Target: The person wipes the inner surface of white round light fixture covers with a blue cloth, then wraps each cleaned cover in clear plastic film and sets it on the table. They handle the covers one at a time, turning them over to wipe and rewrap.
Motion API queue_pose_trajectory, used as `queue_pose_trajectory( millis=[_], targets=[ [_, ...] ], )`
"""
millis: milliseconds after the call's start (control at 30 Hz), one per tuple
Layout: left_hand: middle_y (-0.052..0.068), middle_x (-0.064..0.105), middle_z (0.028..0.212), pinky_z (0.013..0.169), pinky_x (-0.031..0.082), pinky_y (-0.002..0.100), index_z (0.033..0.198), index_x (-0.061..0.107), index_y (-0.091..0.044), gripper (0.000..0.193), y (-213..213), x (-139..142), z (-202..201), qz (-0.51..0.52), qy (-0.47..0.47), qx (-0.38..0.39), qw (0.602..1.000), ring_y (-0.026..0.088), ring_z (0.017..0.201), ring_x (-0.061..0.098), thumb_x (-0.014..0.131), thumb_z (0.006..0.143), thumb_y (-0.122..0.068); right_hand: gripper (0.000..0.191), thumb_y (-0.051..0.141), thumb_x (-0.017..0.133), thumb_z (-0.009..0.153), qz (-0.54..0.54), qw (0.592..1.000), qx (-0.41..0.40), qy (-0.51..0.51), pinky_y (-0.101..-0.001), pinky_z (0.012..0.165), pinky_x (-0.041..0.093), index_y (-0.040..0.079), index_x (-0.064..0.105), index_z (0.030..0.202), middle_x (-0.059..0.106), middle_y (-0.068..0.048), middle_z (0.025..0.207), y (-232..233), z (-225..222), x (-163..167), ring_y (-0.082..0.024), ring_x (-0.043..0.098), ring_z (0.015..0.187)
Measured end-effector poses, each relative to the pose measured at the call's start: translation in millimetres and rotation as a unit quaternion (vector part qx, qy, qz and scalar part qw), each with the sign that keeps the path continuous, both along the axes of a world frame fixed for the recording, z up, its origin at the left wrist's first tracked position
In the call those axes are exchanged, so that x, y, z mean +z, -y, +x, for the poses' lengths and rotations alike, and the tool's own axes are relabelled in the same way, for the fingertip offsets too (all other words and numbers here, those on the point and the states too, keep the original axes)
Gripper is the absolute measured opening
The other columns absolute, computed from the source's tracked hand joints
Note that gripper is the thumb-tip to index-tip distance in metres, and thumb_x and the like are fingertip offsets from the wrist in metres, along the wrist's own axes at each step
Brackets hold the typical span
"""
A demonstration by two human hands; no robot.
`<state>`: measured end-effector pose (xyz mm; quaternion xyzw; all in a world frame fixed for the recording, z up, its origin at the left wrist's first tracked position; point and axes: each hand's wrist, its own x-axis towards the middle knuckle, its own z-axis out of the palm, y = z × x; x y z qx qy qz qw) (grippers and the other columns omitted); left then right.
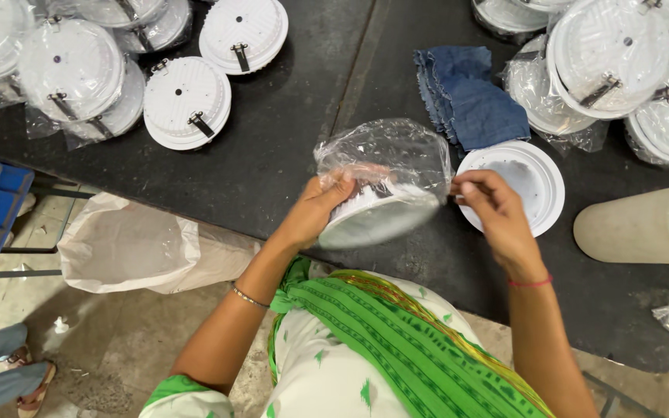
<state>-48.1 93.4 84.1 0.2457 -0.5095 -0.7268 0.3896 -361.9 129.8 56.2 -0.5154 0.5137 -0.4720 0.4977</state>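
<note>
Plastic bag covers the round white lamp housing, held over the bench edge; left hand is closed on both, right hand pinches the film. I think the thin bag may tear, or the housing may slip to the floor.

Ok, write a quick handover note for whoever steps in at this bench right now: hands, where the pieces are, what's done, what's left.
Left hand: grips the round white light fitting through its clear plastic bag, held tilted above the dark table.
Right hand: pinches the bag's edge on the right side.
On the table: one bare white disc by the right hand, a folded blue cloth, unbagged fittings upper left, bagged ones upper right.
Done: fitting sits partly in the bag.
Left: whether it is going in or coming out is unclear.
</note>
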Motion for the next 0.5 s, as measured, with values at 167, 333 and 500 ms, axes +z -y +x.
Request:
queue_pose_trajectory(
  millis=[167, 333, 500],
  targets=[
    [0.015, 0.069, 0.129, 0.094, 0.060, 0.036, 0.141, 0.056, -0.001, 0.062, -6, -9, -19, 0.171, -0.002, -0.012, 0.985, 0.022, 0.109, 0.071, 0.034, 0.107, -0.048, 0.033, 0.023, 0.054, 0.106, 0.161, 0.971, 0.108, 0.143, -0.0300, 0.091, 0.056, -0.002, 0.066, 0.122, 0.073, -0.009, 0.114, 9, 22, -8, -0.015, 0.068, 0.104],
    [0.017, 0.069, 0.130, 0.093, 0.062, 0.041, 0.141, 0.056, -0.002, 0.061, 1, -13, -20, 0.108, -0.015, 0.075, 0.991, 0.025, 0.114, 0.069, 0.036, 0.108, -0.050, 0.036, 0.027, 0.054, 0.107, 0.202, 0.956, 0.125, 0.173, -0.0323, 0.092, 0.056, -0.003, 0.066, 0.123, 0.071, -0.011, 0.117, 17, 23, -26, -0.017, 0.067, 0.106],
    [0.020, 0.068, 0.130, 0.093, 0.060, 0.041, 0.144, 0.054, -0.003, 0.060, 8, -12, -25, 0.072, -0.029, 0.116, 0.990, 0.027, 0.118, 0.067, 0.040, 0.109, -0.050, 0.039, 0.029, 0.056, 0.105, 0.239, 0.929, 0.156, 0.234, -0.0340, 0.096, 0.055, -0.003, 0.067, 0.125, 0.071, -0.011, 0.122, 31, 25, -38, -0.019, 0.066, 0.110]
  ],
)
